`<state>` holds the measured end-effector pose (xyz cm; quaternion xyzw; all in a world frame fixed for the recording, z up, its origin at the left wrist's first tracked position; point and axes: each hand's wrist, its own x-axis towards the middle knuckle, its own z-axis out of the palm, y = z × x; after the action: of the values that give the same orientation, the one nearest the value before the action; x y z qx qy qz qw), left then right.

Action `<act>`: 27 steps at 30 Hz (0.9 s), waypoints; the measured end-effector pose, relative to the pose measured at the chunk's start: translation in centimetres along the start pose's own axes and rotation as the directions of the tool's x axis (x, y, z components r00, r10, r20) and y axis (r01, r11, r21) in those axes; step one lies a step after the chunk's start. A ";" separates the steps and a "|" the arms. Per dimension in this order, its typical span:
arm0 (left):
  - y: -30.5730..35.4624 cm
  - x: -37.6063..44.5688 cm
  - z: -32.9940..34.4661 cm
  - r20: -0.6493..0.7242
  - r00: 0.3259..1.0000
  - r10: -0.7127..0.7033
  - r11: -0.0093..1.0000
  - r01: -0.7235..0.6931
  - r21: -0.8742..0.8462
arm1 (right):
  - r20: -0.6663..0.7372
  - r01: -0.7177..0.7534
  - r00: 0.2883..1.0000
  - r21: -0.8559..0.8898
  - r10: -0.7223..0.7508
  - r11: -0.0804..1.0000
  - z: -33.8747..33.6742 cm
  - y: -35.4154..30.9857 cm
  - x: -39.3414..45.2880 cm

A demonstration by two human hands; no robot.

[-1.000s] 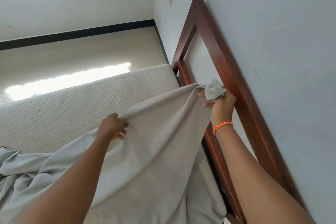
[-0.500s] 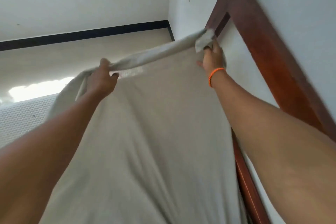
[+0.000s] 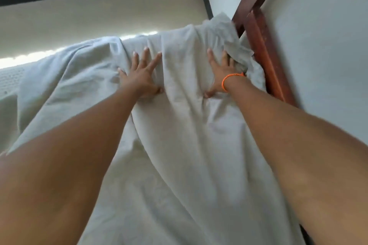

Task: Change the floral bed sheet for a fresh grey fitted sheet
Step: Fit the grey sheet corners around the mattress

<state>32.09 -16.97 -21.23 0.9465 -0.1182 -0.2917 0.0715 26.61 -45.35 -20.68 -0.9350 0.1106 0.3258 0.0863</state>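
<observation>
The grey fitted sheet [image 3: 179, 145] lies draped over most of the mattress [image 3: 10, 79], rumpled, with its far corner bunched up against the wooden headboard frame [image 3: 260, 49] by the wall. A strip of bare mattress shows only at the left edge. No floral sheet is anywhere in view.

Both hands are flat on the cloth. The left hand [image 3: 142, 74] presses down with fingers spread and straight. The right hand [image 3: 221, 71], with an orange band [image 3: 229, 79] at the wrist, lies palm down near the bunched corner; its outer fingers may be tucked into the fold there, though blur makes that hard to say.

To my eye the job now is seating that corner. It would go best by holding the sheet down with the left hand while the right hooks the elastic edge under the mattress corner.

Room is tight on the right, where the frame sits just beside the mattress; the left side looks open.
</observation>
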 end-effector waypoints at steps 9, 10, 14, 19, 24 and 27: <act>2.6 -3.1 3.4 -0.283 0.959 0.033 0.999 -0.027 0.025 | -0.252 -0.101 0.962 0.048 0.110 0.994 2.8 -2.7 -2.1; 3.2 -4.2 4.6 -0.295 0.954 0.055 0.998 -0.056 0.008 | -0.310 -0.108 0.944 0.027 0.111 0.994 4.0 -3.3 -2.8; 5.2 -9.5 9.0 -0.251 0.965 0.072 0.985 -0.107 -0.132 | -0.398 -0.067 0.916 -0.039 0.046 0.997 7.2 -3.5 -5.2; 5.4 -17.9 14.6 -0.271 0.952 0.143 0.960 -0.200 -0.196 | -0.354 0.038 0.935 0.048 -0.019 0.998 9.8 -3.5 -10.8; 5.1 -26.1 19.9 -0.225 0.951 0.213 0.948 -0.257 -0.187 | -0.330 0.069 0.944 0.181 -0.006 0.981 16.4 -5.0 -20.1; 4.6 -32.2 22.5 -0.159 0.959 0.235 0.948 -0.263 -0.182 | -0.257 0.006 0.964 0.262 0.063 0.965 19.9 -5.9 -25.3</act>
<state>-7.37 -14.33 -21.48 0.9293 -0.2016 -0.2260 0.2112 -2.94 -31.24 -19.63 -0.9487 0.1765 0.1828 0.1881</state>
